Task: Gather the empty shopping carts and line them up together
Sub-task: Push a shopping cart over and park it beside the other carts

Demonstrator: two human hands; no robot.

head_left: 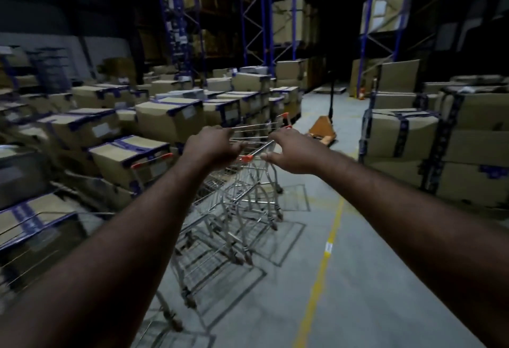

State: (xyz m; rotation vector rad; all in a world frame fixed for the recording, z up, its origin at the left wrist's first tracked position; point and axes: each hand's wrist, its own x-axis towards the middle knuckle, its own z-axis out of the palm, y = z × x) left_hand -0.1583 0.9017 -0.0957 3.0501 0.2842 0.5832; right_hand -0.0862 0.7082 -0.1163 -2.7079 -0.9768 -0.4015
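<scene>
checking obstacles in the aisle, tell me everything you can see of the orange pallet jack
The orange pallet jack stands on the grey floor ahead of the shopping carts, in the aisle between stacked cardboard boxes. Its body looks like painted metal, low and wedge-shaped, with a thin dark handle rising upright. Nothing rests on it; neither hand touches it. Its wheels and forks are too dim to tell.

Nothing here can be read from where I stand. The pale labels on the cardboard boxes (170,121) stacked to my left and right are blurred blank, the blue printed tape (402,130) across them shows only an indistinct pattern, and the small white sticker on the yellow floor line (328,247) is illegible.
</scene>
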